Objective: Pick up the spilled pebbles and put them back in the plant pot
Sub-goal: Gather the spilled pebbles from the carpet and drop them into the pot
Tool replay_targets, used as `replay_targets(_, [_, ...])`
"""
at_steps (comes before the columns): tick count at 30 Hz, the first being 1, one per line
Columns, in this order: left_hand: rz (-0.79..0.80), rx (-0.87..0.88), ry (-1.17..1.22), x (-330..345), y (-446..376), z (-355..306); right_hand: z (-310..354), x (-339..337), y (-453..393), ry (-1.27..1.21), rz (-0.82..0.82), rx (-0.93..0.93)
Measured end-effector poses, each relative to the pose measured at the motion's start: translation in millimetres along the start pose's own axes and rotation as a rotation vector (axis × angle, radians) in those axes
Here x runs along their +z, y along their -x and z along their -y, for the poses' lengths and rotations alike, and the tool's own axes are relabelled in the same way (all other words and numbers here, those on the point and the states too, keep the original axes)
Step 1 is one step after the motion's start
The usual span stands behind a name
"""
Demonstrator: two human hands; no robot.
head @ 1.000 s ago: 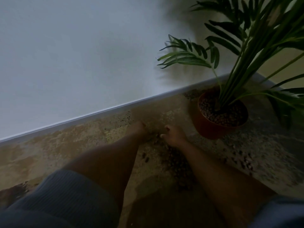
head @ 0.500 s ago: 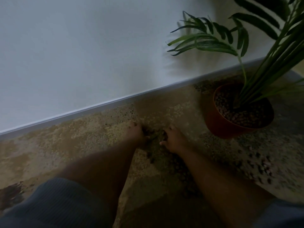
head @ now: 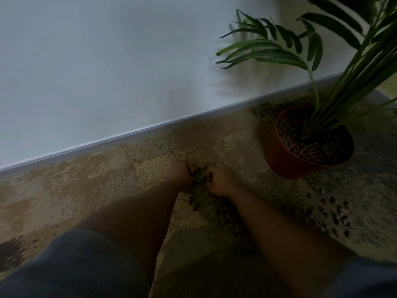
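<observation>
Both forearms are stretched forward and down to the carpet [head: 86, 190]. The left hand [head: 180, 175] and right hand [head: 221, 181] are set close together, knuckles up, fingers curled inward toward each other over a small dark clump; whether either grip is closed on pebbles cannot be told. Spilled pebbles [head: 335, 211] are scattered to the right, below the plant pot [head: 279, 155], which stands near the baseboard [head: 129, 134]. Open carpet is seen to the left.

Terracotta-orange plant pot [head: 277, 155], brown pebbles [head: 335, 214], mottled beige-brown carpet [head: 86, 186], green fronds [head: 268, 52], white wall [head: 96, 61]
</observation>
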State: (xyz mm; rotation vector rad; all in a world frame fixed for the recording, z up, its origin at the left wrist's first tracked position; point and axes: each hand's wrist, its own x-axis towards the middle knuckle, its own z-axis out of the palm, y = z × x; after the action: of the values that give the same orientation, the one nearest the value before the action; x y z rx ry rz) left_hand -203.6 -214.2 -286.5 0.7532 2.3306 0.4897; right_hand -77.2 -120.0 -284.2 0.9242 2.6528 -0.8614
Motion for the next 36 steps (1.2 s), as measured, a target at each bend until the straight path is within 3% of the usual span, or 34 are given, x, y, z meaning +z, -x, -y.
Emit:
replay_targets(8, [0.046,0.087,-0.226,7,4,-4,5,-6,8,0.161,0.162,0.007])
replay_targets(13, [0.056,0.162,-0.338,11,7,-7,3,-5,15,0.272,0.114,-0.062])
replay_targets(16, [0.050,0.153,-0.282,10,10,-9,2,-5,22,0.213,0.072,-0.042])
replay_targets(20, [0.095,0.095,-0.139,10,12,-9,-2,-5,25,-0.116,-0.022,0.144])
replay_targets(24, [0.140,-0.004,0.046,10,15,-15,-9,-11,24,-0.986,-0.055,0.525])
replay_targets(27, [0.218,-0.096,0.167,9,18,-23,-15,-20,29,-1.440,-0.058,0.630])
replay_targets(31, [0.468,-0.288,0.726,9,28,-42,-22,-31,41,-1.702,-0.042,0.650])
replay_targets(36, [0.478,-0.352,1.095,4,37,-62,-23,-47,50,-1.920,-0.082,0.640])
